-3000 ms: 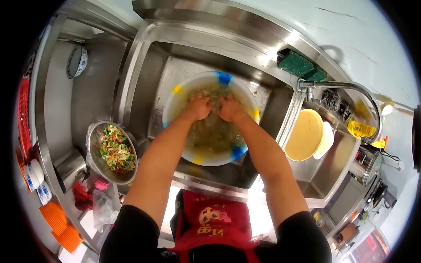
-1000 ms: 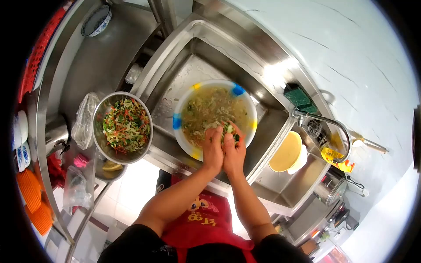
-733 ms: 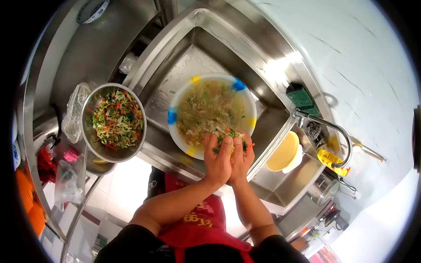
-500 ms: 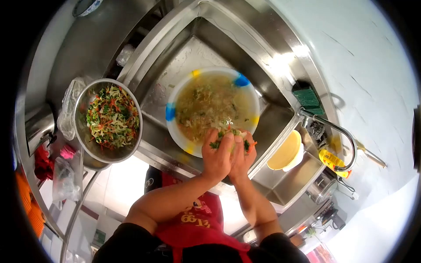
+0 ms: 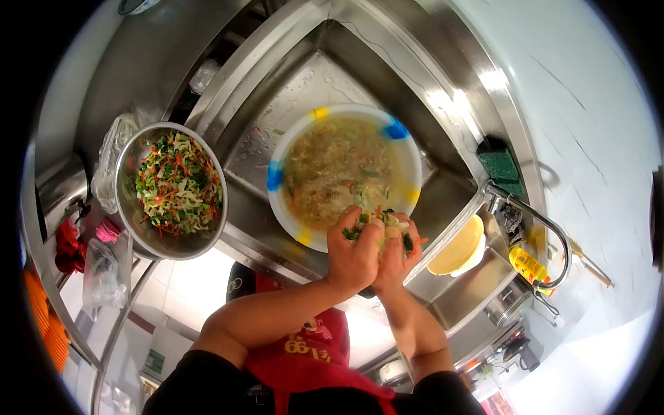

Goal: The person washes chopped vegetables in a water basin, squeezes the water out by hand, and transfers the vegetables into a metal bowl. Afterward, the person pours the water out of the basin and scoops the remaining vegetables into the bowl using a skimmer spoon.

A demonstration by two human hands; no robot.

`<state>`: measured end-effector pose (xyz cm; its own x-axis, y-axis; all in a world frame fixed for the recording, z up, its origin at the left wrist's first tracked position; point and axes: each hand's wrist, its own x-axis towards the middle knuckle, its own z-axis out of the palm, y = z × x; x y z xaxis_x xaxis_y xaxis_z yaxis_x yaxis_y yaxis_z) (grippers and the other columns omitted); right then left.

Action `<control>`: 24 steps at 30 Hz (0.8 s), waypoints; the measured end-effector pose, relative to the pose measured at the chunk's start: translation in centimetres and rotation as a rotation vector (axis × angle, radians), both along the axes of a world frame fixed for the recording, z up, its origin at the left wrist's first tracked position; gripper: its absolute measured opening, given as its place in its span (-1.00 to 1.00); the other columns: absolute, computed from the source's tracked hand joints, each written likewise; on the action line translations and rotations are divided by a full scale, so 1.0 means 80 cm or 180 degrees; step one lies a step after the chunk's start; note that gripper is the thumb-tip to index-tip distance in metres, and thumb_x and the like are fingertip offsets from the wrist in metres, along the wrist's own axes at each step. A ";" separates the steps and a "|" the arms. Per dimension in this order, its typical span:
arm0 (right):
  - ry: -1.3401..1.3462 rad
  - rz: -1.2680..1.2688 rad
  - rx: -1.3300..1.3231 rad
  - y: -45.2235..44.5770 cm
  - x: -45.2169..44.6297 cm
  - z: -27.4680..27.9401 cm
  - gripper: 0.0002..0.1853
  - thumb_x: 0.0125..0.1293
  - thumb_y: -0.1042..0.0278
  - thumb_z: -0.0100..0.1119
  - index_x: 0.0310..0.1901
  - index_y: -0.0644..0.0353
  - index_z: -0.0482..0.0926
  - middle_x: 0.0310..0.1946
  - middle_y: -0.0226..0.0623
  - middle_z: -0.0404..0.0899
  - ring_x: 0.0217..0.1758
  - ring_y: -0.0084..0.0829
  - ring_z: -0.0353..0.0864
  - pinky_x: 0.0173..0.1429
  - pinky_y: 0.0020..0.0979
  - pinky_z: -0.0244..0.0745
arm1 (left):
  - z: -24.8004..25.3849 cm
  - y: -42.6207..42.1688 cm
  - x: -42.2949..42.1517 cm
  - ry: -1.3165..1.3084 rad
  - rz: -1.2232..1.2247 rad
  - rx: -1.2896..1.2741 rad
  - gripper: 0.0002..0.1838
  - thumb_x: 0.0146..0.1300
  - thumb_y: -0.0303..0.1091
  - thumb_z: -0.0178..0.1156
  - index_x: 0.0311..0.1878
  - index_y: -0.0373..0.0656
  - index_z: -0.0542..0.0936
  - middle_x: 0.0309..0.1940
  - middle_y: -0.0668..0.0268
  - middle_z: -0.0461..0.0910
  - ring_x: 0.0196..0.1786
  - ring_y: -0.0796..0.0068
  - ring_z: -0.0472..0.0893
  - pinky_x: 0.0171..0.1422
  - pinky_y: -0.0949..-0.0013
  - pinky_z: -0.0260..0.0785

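White basin (image 5: pixel 356 111), patched blue and yellow
Vegetables (image 5: pixel 178 183) at left are flecked green and orange; the near red apron (image 5: pixel 304 363) is lettered yellow.

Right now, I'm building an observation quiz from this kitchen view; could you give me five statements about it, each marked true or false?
1. The bare left hand and bare right hand together hold a clump of shredded vegetables. True.
2. The round white basin with blue and yellow patches sits inside a rectangular stainless-steel sink. True.
3. That basin holds only clear water. False: its liquid is cloudy, with vegetable bits.
4. The round silver metal bowl is empty. False: it holds a green, pale and orange vegetable mix.
5. The dark green scouring pad lies beside the curved chrome tap. True.
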<state>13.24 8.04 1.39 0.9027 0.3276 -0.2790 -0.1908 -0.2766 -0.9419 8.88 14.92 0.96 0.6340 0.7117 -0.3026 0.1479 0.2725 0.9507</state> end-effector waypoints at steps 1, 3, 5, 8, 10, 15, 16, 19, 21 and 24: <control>-0.0109 0.0026 0.0022 -0.002 0.000 -0.001 -0.86 0.30 0.50 -0.02 -0.21 0.35 0.52 -0.34 -0.31 0.54 -0.28 -0.56 0.46 -0.19 -0.52 0.37 | 0.000 -0.001 -0.001 -0.0039 -0.0054 0.0441 -0.86 0.22 -0.47 0.09 -0.45 -0.26 0.41 -0.49 0.18 0.27 -0.47 0.29 0.27 -0.40 0.28 0.17; -0.0220 0.0063 0.0042 -0.002 0.001 0.000 -0.86 0.29 0.51 -0.03 -0.22 0.37 0.51 -0.34 -0.29 0.53 -0.30 -0.55 0.46 -0.21 -0.52 0.37 | 0.003 0.003 -0.003 -0.0061 -0.0183 0.0528 -0.86 0.22 -0.48 0.07 -0.46 -0.27 0.40 -0.49 0.18 0.28 -0.47 0.29 0.28 -0.40 0.29 0.18; -0.0437 0.0085 0.0336 0.003 0.004 0.008 -0.86 0.29 0.51 -0.04 -0.25 0.39 0.50 -0.36 -0.26 0.51 -0.35 -0.53 0.44 -0.25 -0.49 0.37 | 0.015 0.006 -0.002 -0.0079 -0.0308 0.0606 -0.86 0.22 -0.49 0.06 -0.47 -0.27 0.40 -0.49 0.19 0.29 -0.47 0.29 0.29 -0.41 0.30 0.19; -0.0318 0.0094 0.0296 -0.001 0.003 0.021 -0.85 0.26 0.49 -0.03 -0.27 0.40 0.49 -0.34 -0.22 0.51 -0.35 -0.51 0.44 -0.25 -0.45 0.38 | 0.032 0.010 0.003 -0.0020 0.0161 -0.1099 -0.86 0.17 -0.50 0.07 -0.48 -0.28 0.39 -0.44 0.15 0.35 -0.48 0.20 0.34 -0.40 0.28 0.24; -0.0278 0.0186 0.0419 -0.001 0.003 0.037 -0.84 0.25 0.46 -0.01 -0.25 0.36 0.51 -0.28 -0.19 0.52 -0.28 -0.46 0.46 -0.15 -0.40 0.40 | 0.026 0.007 -0.001 -0.0466 -0.0160 0.0988 -0.85 0.11 -0.49 0.12 -0.51 -0.28 0.37 -0.40 0.09 0.38 -0.51 0.15 0.36 -0.41 0.24 0.28; -0.1175 0.1493 -0.0532 -0.019 0.023 0.077 -0.80 0.19 0.36 0.08 -0.22 0.29 0.54 -0.26 -0.11 0.53 -0.25 -0.26 0.53 -0.15 -0.28 0.46 | 0.063 0.013 0.008 -0.0779 0.0326 0.1877 -0.83 0.02 -0.52 0.20 -0.51 -0.29 0.37 -0.46 0.12 0.33 -0.54 0.18 0.36 -0.48 0.21 0.30; -0.1389 0.1810 -0.0727 -0.023 0.028 0.085 -0.79 0.19 0.34 0.09 -0.20 0.28 0.53 -0.26 -0.08 0.53 -0.26 -0.22 0.54 -0.17 -0.26 0.47 | 0.074 0.015 0.007 -0.0777 0.0193 0.1863 -0.84 0.01 -0.53 0.19 -0.51 -0.29 0.37 -0.44 0.11 0.33 -0.53 0.16 0.38 -0.46 0.21 0.33; -0.1050 0.1923 -0.0658 -0.034 0.030 0.095 -0.74 0.17 0.32 0.14 -0.14 0.24 0.47 -0.22 -0.05 0.51 -0.26 -0.19 0.53 -0.18 -0.25 0.47 | 0.072 0.017 0.003 -0.0988 -0.0008 0.1859 -0.86 0.02 -0.57 0.16 -0.50 -0.29 0.36 -0.43 0.10 0.33 -0.51 0.13 0.42 -0.45 0.21 0.38; -0.0788 0.1733 -0.0418 -0.040 0.025 0.089 -0.70 0.17 0.31 0.18 -0.09 0.22 0.42 -0.19 -0.05 0.48 -0.27 -0.21 0.52 -0.17 -0.28 0.46 | 0.070 0.011 0.004 -0.1133 0.0176 0.1974 -0.88 0.04 -0.59 0.15 -0.50 -0.30 0.39 -0.40 0.08 0.37 -0.46 0.13 0.45 -0.42 0.23 0.37; -0.0658 0.0611 0.0089 -0.020 0.005 0.045 -0.84 0.31 0.40 0.09 -0.15 0.29 0.48 -0.25 -0.15 0.52 -0.24 -0.35 0.52 -0.14 -0.31 0.46 | 0.037 -0.017 -0.005 -0.0585 0.0076 0.1223 -0.93 0.13 -0.52 0.14 -0.41 -0.29 0.46 -0.32 0.08 0.45 -0.35 0.20 0.50 -0.31 0.28 0.41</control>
<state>13.68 6.44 4.96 0.8602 0.5031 -0.0838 0.0597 -0.2625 -0.9631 8.45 13.53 3.88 0.6347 0.7657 0.1040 -0.0355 -0.1055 0.9938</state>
